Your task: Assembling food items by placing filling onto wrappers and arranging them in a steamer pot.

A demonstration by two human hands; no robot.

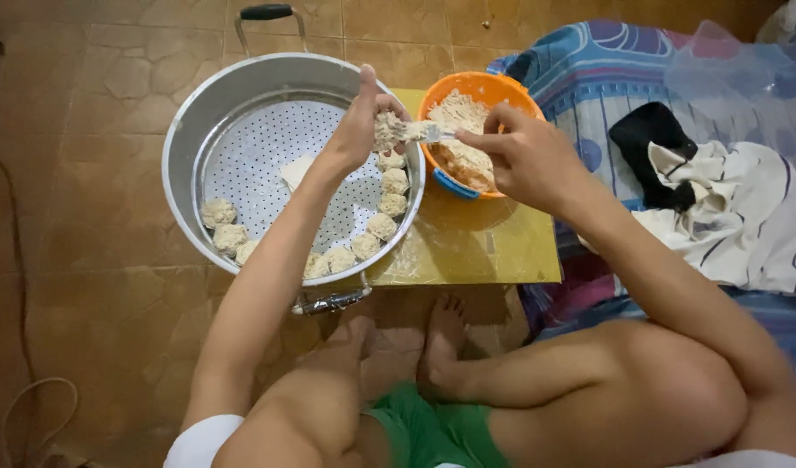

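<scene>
The left hand (356,130) closed over a half-formed dumpling (386,130), hiding most of it, and the utensil (428,132) pinched in the right hand (523,156) was too blurred and too coated with filling to tell whether it was a spoon or a fork. The left forearm hid part of the steamer tray (268,156) and whatever lay under it, and the steamer pot (207,113) covered the low worktop's (467,251) left edge. Beyond the worktop's right edge, the bedding (606,78) and a clear plastic bag (744,78) were cut off by the picture's border.
</scene>
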